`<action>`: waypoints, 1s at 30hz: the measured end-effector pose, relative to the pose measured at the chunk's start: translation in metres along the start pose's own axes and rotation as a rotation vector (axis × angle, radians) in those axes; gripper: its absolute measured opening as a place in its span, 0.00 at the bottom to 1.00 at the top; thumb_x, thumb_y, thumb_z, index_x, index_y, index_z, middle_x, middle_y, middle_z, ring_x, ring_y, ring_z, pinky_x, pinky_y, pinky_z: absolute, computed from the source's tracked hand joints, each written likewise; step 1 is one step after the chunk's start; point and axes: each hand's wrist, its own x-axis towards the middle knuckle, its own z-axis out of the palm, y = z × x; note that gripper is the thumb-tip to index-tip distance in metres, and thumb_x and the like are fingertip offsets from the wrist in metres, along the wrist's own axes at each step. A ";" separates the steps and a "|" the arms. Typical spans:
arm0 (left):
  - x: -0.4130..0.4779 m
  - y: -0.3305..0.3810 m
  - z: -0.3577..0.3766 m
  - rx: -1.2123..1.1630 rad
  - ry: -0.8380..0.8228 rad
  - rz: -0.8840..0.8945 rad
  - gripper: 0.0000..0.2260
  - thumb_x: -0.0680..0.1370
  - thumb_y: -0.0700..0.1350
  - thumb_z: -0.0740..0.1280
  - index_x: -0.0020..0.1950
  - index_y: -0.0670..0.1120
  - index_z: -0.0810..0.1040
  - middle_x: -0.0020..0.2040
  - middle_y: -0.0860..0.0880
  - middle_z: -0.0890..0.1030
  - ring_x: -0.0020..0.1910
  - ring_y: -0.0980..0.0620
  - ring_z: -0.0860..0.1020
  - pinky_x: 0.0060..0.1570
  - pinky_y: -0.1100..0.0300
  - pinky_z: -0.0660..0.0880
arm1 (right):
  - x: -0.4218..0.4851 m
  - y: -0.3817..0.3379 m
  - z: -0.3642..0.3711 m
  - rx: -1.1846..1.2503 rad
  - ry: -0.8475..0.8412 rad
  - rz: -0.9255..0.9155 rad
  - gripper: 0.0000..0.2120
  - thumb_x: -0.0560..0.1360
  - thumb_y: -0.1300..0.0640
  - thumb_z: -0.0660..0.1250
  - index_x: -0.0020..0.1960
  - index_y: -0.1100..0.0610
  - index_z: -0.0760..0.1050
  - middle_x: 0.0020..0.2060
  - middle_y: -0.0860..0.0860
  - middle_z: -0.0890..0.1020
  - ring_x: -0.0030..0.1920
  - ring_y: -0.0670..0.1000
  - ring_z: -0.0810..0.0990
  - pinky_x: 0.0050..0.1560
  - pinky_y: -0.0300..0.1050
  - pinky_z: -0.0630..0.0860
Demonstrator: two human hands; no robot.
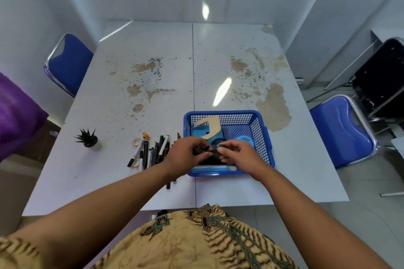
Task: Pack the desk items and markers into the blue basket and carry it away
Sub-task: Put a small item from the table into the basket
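Note:
The blue basket point(260, 129) stands on the white table near its front edge. Inside it lie a blue box with a beige cardboard piece point(211, 125), a light-blue tape roll point(244, 139) and a long blue item along the near wall. My left hand point(185, 155) and my right hand point(239, 154) meet over the basket's near left part. Both pinch a small clear strip-like item point(215, 147); what it is I cannot tell. Dark objects below the hands are mostly hidden. Several black markers point(153, 152) lie in a loose pile left of the basket.
A small potted plant point(89, 140) stands at the table's left. Small tape rolls point(136, 142) lie by the markers. Blue chairs flank the table at the left point(70, 63) and right point(343, 131). A black folded chair point(382, 76) leans far right.

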 end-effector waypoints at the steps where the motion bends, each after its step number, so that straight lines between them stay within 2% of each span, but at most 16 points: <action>1: 0.003 0.005 0.006 0.001 -0.003 0.009 0.12 0.77 0.54 0.77 0.58 0.52 0.84 0.47 0.58 0.83 0.45 0.60 0.80 0.45 0.63 0.79 | -0.002 0.001 -0.009 -0.011 -0.001 0.001 0.12 0.79 0.60 0.76 0.61 0.58 0.84 0.53 0.59 0.88 0.52 0.58 0.89 0.56 0.49 0.86; 4: 0.010 0.016 0.024 0.028 -0.011 0.016 0.12 0.77 0.54 0.77 0.58 0.52 0.85 0.48 0.59 0.84 0.45 0.61 0.81 0.46 0.65 0.78 | -0.005 0.004 -0.034 -0.059 -0.008 0.001 0.10 0.78 0.58 0.77 0.59 0.55 0.86 0.52 0.57 0.88 0.51 0.57 0.89 0.57 0.52 0.86; 9: 0.020 0.031 0.053 0.094 -0.063 0.065 0.10 0.78 0.52 0.76 0.58 0.54 0.85 0.46 0.58 0.84 0.43 0.60 0.80 0.44 0.63 0.78 | -0.012 0.010 -0.071 -0.183 0.012 -0.002 0.06 0.77 0.60 0.78 0.54 0.54 0.88 0.50 0.52 0.88 0.50 0.54 0.89 0.56 0.50 0.86; 12: 0.023 0.035 0.070 0.163 -0.083 0.096 0.12 0.78 0.52 0.75 0.60 0.53 0.84 0.49 0.57 0.84 0.47 0.59 0.78 0.47 0.59 0.79 | -0.013 0.013 -0.092 -0.322 0.018 0.006 0.05 0.75 0.57 0.79 0.50 0.49 0.88 0.48 0.47 0.88 0.49 0.47 0.88 0.54 0.43 0.85; 15: 0.024 0.034 0.081 0.245 -0.125 0.106 0.15 0.77 0.55 0.75 0.62 0.53 0.83 0.54 0.56 0.84 0.52 0.55 0.79 0.51 0.54 0.79 | -0.012 0.022 -0.111 -0.414 0.050 0.017 0.05 0.75 0.56 0.79 0.48 0.48 0.87 0.45 0.44 0.88 0.46 0.42 0.86 0.48 0.37 0.80; 20: 0.020 0.025 0.090 0.350 -0.166 0.093 0.20 0.77 0.61 0.74 0.65 0.52 0.83 0.59 0.55 0.84 0.57 0.53 0.79 0.54 0.54 0.78 | -0.006 0.041 -0.129 -0.573 0.015 0.019 0.04 0.75 0.55 0.78 0.48 0.48 0.86 0.45 0.43 0.87 0.46 0.44 0.84 0.49 0.40 0.79; 26: 0.019 0.028 0.095 0.400 -0.157 0.066 0.19 0.76 0.57 0.76 0.65 0.51 0.83 0.59 0.54 0.82 0.56 0.51 0.79 0.53 0.54 0.78 | 0.005 0.058 -0.135 -0.732 -0.033 -0.009 0.04 0.76 0.58 0.74 0.48 0.50 0.83 0.44 0.45 0.85 0.42 0.45 0.83 0.43 0.40 0.78; 30: 0.018 0.029 0.100 0.411 -0.142 0.039 0.19 0.76 0.56 0.77 0.64 0.51 0.83 0.58 0.54 0.83 0.55 0.51 0.79 0.54 0.53 0.78 | 0.015 0.062 -0.134 -0.827 -0.071 -0.023 0.02 0.76 0.57 0.73 0.47 0.51 0.83 0.43 0.45 0.85 0.42 0.46 0.82 0.45 0.44 0.80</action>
